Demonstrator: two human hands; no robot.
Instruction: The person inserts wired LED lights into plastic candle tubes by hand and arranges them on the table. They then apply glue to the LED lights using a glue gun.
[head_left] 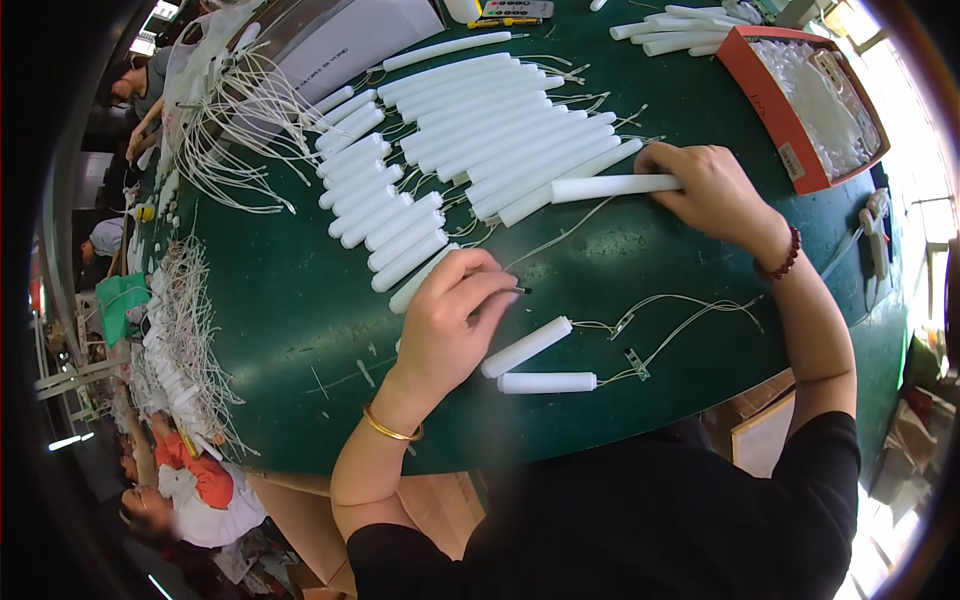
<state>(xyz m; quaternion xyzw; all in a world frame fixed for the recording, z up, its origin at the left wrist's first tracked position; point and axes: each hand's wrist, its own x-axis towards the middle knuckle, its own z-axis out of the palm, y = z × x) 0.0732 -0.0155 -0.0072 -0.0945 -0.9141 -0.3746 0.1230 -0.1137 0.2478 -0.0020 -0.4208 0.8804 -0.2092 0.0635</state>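
showing the right hand (pixel 708 190) pinching one end of a white tube (pixel 605 188), likely light, stiff, slick, best held mid-length; the left hand (pixel 450 312) pinches a dark tip (pixel 522 290).

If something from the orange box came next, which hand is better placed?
Probably the right hand: it is nearer the orange box, though it holds a white tube it may need to set down. The left hand is farther away and pinches a small dark-tipped piece.
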